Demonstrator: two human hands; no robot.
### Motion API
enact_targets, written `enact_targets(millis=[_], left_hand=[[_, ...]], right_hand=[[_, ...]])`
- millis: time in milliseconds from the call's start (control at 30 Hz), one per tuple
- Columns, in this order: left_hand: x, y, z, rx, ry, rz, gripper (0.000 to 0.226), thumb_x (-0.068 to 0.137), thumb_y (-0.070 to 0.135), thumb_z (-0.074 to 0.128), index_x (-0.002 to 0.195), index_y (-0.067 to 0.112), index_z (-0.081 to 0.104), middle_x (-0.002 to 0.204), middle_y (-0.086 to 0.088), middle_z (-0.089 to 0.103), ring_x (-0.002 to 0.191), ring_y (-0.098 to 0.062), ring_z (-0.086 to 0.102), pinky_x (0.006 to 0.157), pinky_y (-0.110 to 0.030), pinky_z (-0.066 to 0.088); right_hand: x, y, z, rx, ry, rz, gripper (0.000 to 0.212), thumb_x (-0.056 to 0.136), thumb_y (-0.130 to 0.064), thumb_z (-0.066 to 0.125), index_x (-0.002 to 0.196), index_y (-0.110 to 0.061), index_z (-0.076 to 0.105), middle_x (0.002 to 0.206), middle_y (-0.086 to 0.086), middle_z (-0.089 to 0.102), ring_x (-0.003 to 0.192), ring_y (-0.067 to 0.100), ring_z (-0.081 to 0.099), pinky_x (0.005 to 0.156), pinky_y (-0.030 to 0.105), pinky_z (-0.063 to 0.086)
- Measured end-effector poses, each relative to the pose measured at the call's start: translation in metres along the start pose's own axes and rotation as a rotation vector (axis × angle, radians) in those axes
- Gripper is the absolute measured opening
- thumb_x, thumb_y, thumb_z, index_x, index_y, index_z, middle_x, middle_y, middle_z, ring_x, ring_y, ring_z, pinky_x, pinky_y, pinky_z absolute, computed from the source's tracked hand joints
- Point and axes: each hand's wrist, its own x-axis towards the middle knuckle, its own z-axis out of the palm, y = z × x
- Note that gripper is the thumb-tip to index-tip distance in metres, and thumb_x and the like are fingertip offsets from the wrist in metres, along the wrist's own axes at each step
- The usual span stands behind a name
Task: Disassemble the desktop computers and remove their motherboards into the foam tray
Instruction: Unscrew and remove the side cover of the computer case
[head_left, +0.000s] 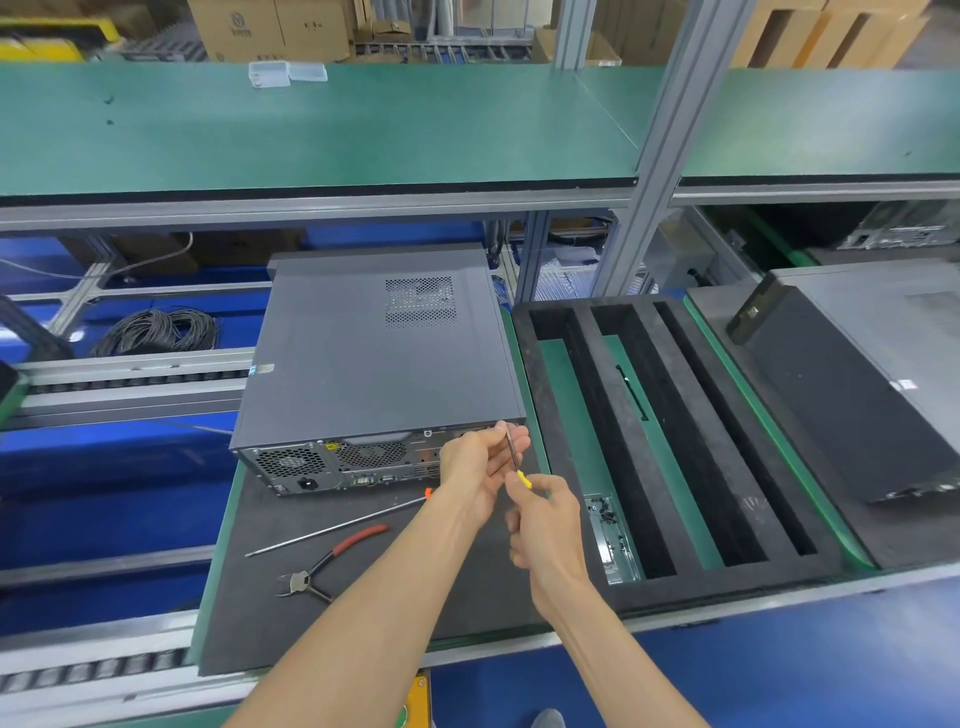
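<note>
A grey desktop computer (374, 353) lies flat on the black mat (291, 613), its rear panel with fans and ports facing me. My right hand (545, 525) grips the yellow handle of a screwdriver (515, 457). Its shaft points up at the case's rear right corner. My left hand (480, 462) pinches the shaft near the tip, right against the rear panel. The black foam tray (675, 436) with long slots lies to the right of the case.
A long orange-handled screwdriver (337, 527) and red-handled cutters (327, 561) lie on the mat in front of the case. A small metal tray of screws (608, 535) sits at the foam tray's near left. A second computer (857, 379) lies at far right.
</note>
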Motion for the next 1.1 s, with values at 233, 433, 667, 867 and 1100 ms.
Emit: enact_targets(millis=[233,433,667,867,1100], left_hand=[[-0.009,0.001,-0.003,-0.066,0.127,0.012,0.014,0.087,0.012,0.053,0.076,0.006,0.059,0.068,-0.011,0.072,0.051,-0.019,0.064,0.051,-0.026,0.050],[-0.020,0.011,-0.044,-0.219,0.151,0.067,0.039,0.084,0.018,0.039,0.046,0.013,0.034,0.058,-0.019,0.059,0.039,-0.020,0.043,0.036,-0.020,0.027],[-0.035,0.036,-0.102,-0.248,0.010,0.153,0.023,0.101,0.014,0.053,0.094,-0.002,0.069,0.097,-0.018,0.074,0.081,-0.023,0.073,0.069,-0.029,0.061],[-0.038,0.062,-0.147,-0.179,0.123,0.267,0.017,0.099,-0.001,0.052,0.102,-0.007,0.067,0.094,-0.016,0.074,0.080,-0.019,0.073,0.073,-0.026,0.060],[-0.035,0.078,-0.168,-0.143,0.194,0.247,0.015,0.096,-0.005,0.056,0.105,-0.007,0.068,0.093,-0.018,0.076,0.083,-0.022,0.076,0.069,-0.028,0.062]], right_hand=[[-0.009,0.005,-0.003,-0.048,0.031,-0.115,0.013,0.100,-0.024,0.055,0.093,-0.016,0.062,0.057,0.004,0.044,0.045,0.012,0.031,0.040,0.023,0.024],[-0.016,0.000,0.020,-0.086,-0.059,-0.136,0.016,0.101,-0.025,0.052,0.092,-0.018,0.064,0.054,0.004,0.048,0.044,0.013,0.034,0.040,0.023,0.026],[-0.035,0.009,0.083,-0.126,-0.246,-0.046,0.029,0.097,-0.014,0.043,0.071,-0.013,0.055,0.060,0.008,0.046,0.043,0.011,0.033,0.040,0.021,0.025],[-0.052,0.026,0.127,-0.265,-0.441,0.005,0.028,0.107,-0.022,0.035,0.098,-0.010,0.059,0.064,0.006,0.060,0.044,0.015,0.046,0.039,0.023,0.034],[-0.060,0.029,0.153,-0.355,-0.481,0.020,0.027,0.108,-0.030,0.034,0.102,-0.015,0.057,0.068,0.008,0.062,0.049,0.018,0.057,0.039,0.023,0.038]])
